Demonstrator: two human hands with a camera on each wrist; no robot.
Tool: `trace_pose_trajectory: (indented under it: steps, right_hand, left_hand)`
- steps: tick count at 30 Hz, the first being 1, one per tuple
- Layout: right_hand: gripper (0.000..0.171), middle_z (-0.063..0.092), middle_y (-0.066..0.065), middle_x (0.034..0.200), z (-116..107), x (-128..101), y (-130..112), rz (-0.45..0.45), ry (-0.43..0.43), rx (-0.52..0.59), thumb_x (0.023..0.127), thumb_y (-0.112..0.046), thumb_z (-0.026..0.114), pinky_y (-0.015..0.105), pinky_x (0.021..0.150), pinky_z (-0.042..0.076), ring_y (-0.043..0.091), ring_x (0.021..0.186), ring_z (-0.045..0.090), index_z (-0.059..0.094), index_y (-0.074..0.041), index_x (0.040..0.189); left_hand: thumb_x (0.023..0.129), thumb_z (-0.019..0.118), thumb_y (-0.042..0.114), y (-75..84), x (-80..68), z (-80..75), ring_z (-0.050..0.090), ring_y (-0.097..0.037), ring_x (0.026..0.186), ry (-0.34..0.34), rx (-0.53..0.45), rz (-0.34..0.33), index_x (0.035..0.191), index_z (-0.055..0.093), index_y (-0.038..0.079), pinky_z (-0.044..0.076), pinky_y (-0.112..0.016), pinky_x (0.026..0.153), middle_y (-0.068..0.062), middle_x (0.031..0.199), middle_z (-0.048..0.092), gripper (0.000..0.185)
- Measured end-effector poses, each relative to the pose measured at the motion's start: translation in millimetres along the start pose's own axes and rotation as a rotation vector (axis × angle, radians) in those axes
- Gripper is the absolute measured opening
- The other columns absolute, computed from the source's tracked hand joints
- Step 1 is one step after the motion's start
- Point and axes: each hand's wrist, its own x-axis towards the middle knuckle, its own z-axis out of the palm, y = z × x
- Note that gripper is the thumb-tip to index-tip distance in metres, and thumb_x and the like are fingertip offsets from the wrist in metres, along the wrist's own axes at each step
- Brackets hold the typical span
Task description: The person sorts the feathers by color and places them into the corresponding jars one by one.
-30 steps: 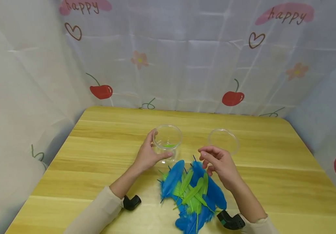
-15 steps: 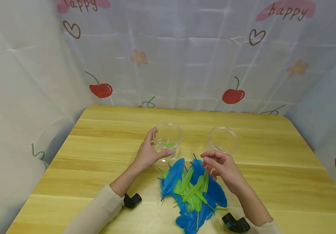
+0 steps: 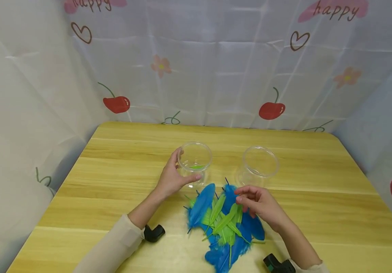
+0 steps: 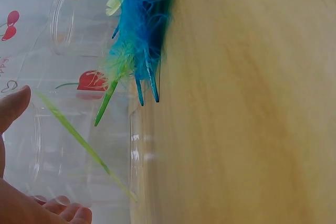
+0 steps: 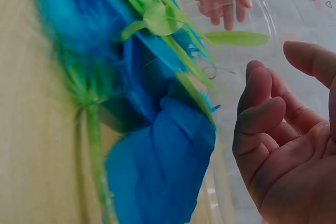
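My left hand holds a clear plastic cup by its side, thumb in front and fingers behind. One green feather leans inside that cup. Over the right side of a pile of blue feathers and green feathers hovers my right hand. Its fingers are loosely bent, and the right wrist view shows the thumb apart from them with nothing between. Behind this hand stands a second clear cup, with no feather visible in it.
All of it lies on a wooden table. A white curtain printed with cherries hangs along the back and sides. Black wrist devices sit at both sleeves, low over the table near the feathers.
My right hand has drawn back toward me, from beside the second cup to above the feathers. The left hand keeps its hold on the first cup.
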Motion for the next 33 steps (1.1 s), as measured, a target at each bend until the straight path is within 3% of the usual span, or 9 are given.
trace_pose_trajectory:
  steps: [6,12,20,33]
  right_hand:
    - [0.033,0.065,0.016,0.094,1.1,-1.6,5.9,0.003,-0.038,-0.011,0.098,-0.015,0.063,0.025,0.051,0.046,0.021,0.067,0.058,0.059,0.011,0.118]
    - [0.029,0.065,0.014,0.089,2.3,-2.3,8.5,-0.005,-0.103,-0.051,0.097,-0.013,0.064,0.020,0.046,0.040,0.009,0.057,0.048,0.062,0.010,0.115]
    - [0.024,0.066,0.010,0.091,4.4,-1.1,7.4,0.010,-0.148,-0.103,0.095,-0.011,0.066,0.025,0.059,0.050,0.014,0.068,0.057,0.065,0.007,0.111]
    - [0.017,0.066,0.008,0.083,7.7,0.8,6.5,0.015,-0.173,-0.165,0.093,-0.010,0.069,0.025,0.055,0.048,0.011,0.062,0.055,0.070,0.004,0.104]
  left_hand:
    - [0.074,0.089,0.028,0.5,-0.4,-0.3,0.033,-0.037,0.140,0.001,0.006,0.000,0.155,0.025,0.010,0.034,-0.055,0.109,-0.014,0.155,0.034,0.105]
    - [0.074,0.089,0.028,0.5,-0.2,-0.2,0.033,-0.035,0.140,0.002,0.006,-0.002,0.155,0.026,0.011,0.033,-0.054,0.110,-0.014,0.155,0.035,0.103]
    - [0.075,0.089,0.028,-0.5,0.9,-0.3,0.032,-0.034,0.141,0.004,0.007,-0.007,0.155,0.026,0.010,0.032,-0.053,0.111,-0.013,0.155,0.035,0.103]
    - [0.074,0.089,0.029,-1.9,1.7,0.1,0.033,-0.034,0.140,0.006,0.009,-0.006,0.155,0.026,0.011,0.033,-0.053,0.110,-0.015,0.155,0.035,0.104]
